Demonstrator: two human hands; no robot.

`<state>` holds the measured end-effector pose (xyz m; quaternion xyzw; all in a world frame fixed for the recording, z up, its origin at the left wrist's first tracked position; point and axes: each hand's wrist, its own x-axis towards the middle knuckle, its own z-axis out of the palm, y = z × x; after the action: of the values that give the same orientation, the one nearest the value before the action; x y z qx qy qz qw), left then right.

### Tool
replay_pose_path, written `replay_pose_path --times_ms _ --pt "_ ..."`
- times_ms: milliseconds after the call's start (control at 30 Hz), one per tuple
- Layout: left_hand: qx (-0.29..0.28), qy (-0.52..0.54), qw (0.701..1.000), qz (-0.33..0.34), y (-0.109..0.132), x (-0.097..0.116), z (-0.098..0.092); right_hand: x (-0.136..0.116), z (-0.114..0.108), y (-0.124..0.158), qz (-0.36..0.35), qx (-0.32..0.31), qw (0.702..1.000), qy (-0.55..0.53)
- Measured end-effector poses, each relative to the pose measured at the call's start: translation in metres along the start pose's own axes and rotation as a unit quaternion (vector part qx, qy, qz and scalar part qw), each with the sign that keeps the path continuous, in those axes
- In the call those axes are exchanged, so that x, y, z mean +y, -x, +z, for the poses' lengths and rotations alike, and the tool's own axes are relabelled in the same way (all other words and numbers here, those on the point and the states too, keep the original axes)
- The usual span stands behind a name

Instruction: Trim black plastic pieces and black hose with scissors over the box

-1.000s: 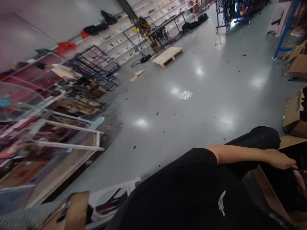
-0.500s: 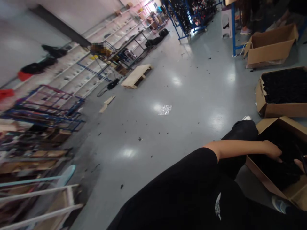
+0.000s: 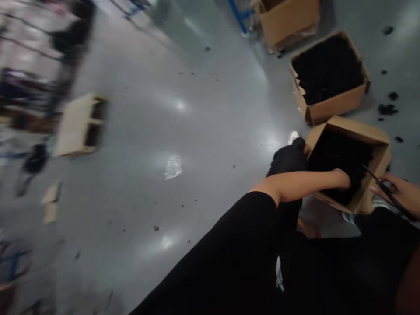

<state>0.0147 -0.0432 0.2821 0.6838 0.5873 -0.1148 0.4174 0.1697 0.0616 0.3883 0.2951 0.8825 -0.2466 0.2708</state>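
Note:
My left arm stretches from a black sleeve into an open cardboard box (image 3: pixel 377 136) filled with dark black material. My left hand (image 3: pixel 341 178) is dipped into that material, and its fingers are hidden. At the right edge, my right hand (image 3: pixel 398 192) is closed on a thin black rod (image 3: pixel 377 179) that slants across the box's near corner. My black-clad knee (image 3: pixel 287 159) rests against the box's left side.
A second box of black material (image 3: pixel 331 107) stands behind the first, and a third box (image 3: pixel 288 22) sits farther back. Black scraps (image 3: pixel 387 108) dot the grey floor at right. A wooden pallet (image 3: pixel 78 124) and a clear plastic scrap (image 3: pixel 173 166) lie to the left.
The view has swung right and down, bringing the boxes into full view. My left hand stays in the near box; my right hand with the rod has come into sight.

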Motion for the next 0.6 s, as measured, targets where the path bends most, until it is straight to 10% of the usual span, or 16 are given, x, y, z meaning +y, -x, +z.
replay_pose_path --times_ms 267,467,600 --pt "-0.071 0.041 0.992 0.092 0.004 0.039 0.024 -0.016 -0.013 -0.002 0.091 -0.036 0.995 0.015" --pt "0.009 0.129 0.984 0.123 0.01 0.015 0.009 0.0 0.002 -0.004 0.107 0.031 0.991 -0.074" --pt "0.073 0.473 0.862 0.17 0.002 -0.003 0.007 0.006 0.007 -0.002 0.108 0.097 0.981 -0.13"
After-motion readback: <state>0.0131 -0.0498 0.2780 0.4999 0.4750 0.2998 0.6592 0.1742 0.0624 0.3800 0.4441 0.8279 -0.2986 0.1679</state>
